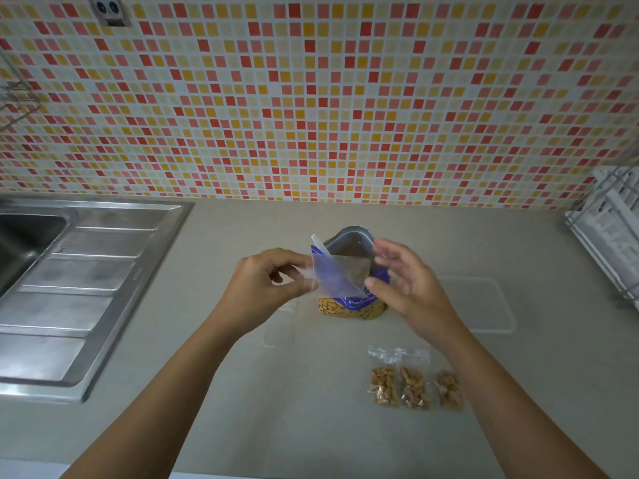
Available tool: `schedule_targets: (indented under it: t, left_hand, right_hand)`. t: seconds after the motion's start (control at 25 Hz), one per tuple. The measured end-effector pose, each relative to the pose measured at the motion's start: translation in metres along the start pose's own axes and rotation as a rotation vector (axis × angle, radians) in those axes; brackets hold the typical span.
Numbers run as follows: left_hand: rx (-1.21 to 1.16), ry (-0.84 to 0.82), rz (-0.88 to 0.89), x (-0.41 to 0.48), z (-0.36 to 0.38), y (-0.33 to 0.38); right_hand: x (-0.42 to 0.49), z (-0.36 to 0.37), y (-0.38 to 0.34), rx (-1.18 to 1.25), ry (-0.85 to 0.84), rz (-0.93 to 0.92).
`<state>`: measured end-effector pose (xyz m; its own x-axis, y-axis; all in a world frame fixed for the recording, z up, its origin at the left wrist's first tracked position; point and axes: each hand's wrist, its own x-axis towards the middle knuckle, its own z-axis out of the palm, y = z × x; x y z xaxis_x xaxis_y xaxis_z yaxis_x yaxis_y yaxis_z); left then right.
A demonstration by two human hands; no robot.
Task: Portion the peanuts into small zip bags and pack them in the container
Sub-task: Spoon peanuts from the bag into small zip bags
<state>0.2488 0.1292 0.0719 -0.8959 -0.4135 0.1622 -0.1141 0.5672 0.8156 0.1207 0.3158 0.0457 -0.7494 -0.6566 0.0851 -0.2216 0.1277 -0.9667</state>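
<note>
From the head camera, we hold an empty small zip bag [340, 275] up in front of us, above the counter [311, 426]. Our left hand [273, 285] pinches its left edge between thumb and curled fingers. Our right hand [409, 288] is just beside its right edge with the fingers loosely spread and blurred. The thumb tip seems to touch the bag's near right corner, but we cannot tell whether it grips. The little bag lies between the two hands, slanting from far left down to near right. Directly behind it stands the big peanut bag [356, 307] with its mouth open upward. We judge the coming move to be parting the little bag's lips, and the right hand is the free one to do that. Three filled small bags [413, 387] lie in a row near us on the right, and the clear container [484, 305] sits just beyond them. A sink [69, 288] is at the left.
</note>
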Motion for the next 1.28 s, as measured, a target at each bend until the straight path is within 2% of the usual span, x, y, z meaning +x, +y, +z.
schedule_targets:
  t: [0.08,0.16,0.24,0.36,0.6,0.64,0.76,0.8,0.88,0.96,1.0,1.08,1.16,1.28]
  left_hand:
    - [0.14,0.026,0.075,0.003,0.004,0.001]
    - [0.196,0.025,0.097,0.004,0.011,0.003]
    - [0.205,0.031,0.102,0.005,0.019,0.006]
    - [0.189,0.07,0.121,0.006,0.026,0.011]
    - [0.097,0.017,0.014,0.008,0.023,0.025]
    - [0.102,0.052,-0.003,0.011,0.019,0.028]
    - [0.208,0.303,-0.016,0.036,0.005,0.021]
    - [0.24,0.292,0.006,0.048,0.002,0.015]
    - [0.288,0.069,0.027,0.071,0.002,0.01]
    - [0.492,-0.251,0.037,0.089,0.012,0.005]
    - [0.631,-0.359,0.029,0.095,0.018,0.005]
    - [0.837,-0.433,0.031,0.106,0.026,0.004]
    - [1.008,-0.421,0.094,0.116,0.027,0.01]
    - [1.124,-0.39,0.218,0.126,0.032,0.028]
  right_hand:
    - [-0.001,-0.003,-0.01,-0.323,-0.086,-0.161]
    - [-0.002,0.005,-0.021,-0.553,-0.217,-0.221]
    - [0.0,0.014,-0.026,-0.616,-0.257,-0.215]
    - [0.004,0.02,-0.022,-0.687,-0.184,-0.236]
    - [0.009,0.017,-0.011,-0.596,-0.111,-0.323]
    - [0.009,0.015,-0.011,-0.557,-0.097,-0.314]
    - [0.008,0.006,-0.014,-0.418,-0.036,-0.277]
    - [0.007,0.002,-0.016,-0.371,-0.015,-0.27]
    - [0.006,-0.006,-0.018,-0.309,0.03,-0.268]
    - [0.008,-0.013,-0.018,-0.299,0.064,-0.256]
    - [0.009,-0.015,-0.018,-0.304,0.073,-0.25]
    - [0.011,-0.019,-0.016,-0.32,0.089,-0.247]
    - [0.015,-0.023,-0.012,-0.327,0.112,-0.25]
    - [0.023,-0.026,-0.004,-0.326,0.138,-0.233]
